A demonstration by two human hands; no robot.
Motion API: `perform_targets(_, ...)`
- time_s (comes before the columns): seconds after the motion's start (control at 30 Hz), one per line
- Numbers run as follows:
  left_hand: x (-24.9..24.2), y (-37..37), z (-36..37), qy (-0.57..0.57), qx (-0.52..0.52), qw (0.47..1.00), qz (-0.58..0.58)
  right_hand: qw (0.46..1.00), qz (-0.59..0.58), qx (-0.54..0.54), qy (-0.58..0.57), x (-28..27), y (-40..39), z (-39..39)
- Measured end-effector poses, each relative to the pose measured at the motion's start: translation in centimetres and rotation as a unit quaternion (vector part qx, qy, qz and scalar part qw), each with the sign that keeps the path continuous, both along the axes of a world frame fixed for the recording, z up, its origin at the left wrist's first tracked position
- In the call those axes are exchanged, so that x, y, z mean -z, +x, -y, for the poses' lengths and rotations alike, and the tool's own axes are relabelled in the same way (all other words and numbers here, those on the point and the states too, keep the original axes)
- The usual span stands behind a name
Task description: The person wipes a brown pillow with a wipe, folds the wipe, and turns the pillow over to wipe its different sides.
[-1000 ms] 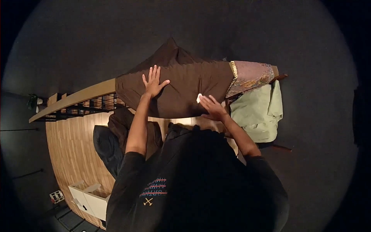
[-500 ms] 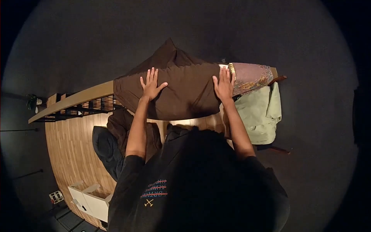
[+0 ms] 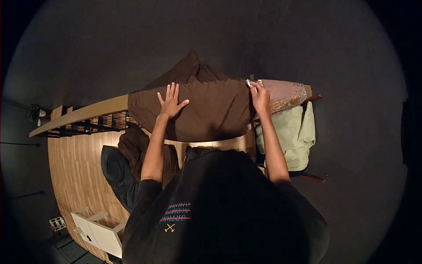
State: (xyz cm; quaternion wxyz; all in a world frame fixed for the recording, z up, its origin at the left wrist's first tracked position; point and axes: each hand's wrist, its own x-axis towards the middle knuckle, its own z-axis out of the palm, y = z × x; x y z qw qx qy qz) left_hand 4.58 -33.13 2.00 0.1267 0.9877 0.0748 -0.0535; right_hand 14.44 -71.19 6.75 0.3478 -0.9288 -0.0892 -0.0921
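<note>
Left hand (image 3: 172,102) lies flat, fingers spread, on the brown cloth (image 3: 206,110), right hand (image 3: 260,96) pinching its far edge beside the patterned fabric (image 3: 285,93).

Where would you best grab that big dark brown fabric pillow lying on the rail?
Probably at the two short ends of the big dark brown fabric pillow, one hand from each side. It lies lengthwise; the left hand rests flat on it, and the right hand is at one end.

Light: dim room, glowing warmest on the wooden floor (image 3: 79,167)
Edges: fisheye bending lines, black vignette ringing the view
Focus: staying fairly sharp
</note>
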Motion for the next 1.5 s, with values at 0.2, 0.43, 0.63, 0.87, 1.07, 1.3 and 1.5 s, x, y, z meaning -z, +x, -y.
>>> perform_targets(0.2, -9.5, -4.0, 9.5, -0.460, -0.083, 0.884, 0.027, 0.842, -0.256, -0.150, 0.451, -3.6, -7.7, -7.7)
perform_targets(0.43, -8.1, -5.2, 9.7, -0.675, -0.145, 0.719, 0.078, 0.814, -0.285, -0.154, 0.482, -4.6, -8.9, -11.2)
perform_targets(0.63, -9.4, -4.5, 8.6, -0.753, -0.149, 0.627, 0.132, 0.805, -0.311, -0.104, 0.494, -6.7, -8.8, -12.9)
perform_targets(0.87, -6.6, -4.3, 3.6, -0.740, -0.111, 0.651, 0.128, 0.802, -0.399, -0.070, 0.439, -5.4, -9.0, -17.8)
perform_targets(1.07, -4.5, -3.2, -0.4, -0.731, -0.131, 0.669, 0.041, 0.977, -0.139, -0.055, 0.155, -3.1, -9.1, -23.8)
perform_targets(1.3, -3.0, -3.0, -4.8, -0.797, -0.133, 0.589, 0.009, 0.990, 0.034, -0.097, 0.093, -1.8, -10.7, -29.5)
perform_targets(1.5, -4.0, -3.5, -9.9, -0.767, -0.086, 0.636, -0.017, 0.992, -0.040, -0.070, 0.099, -1.3, -10.0, -30.7)
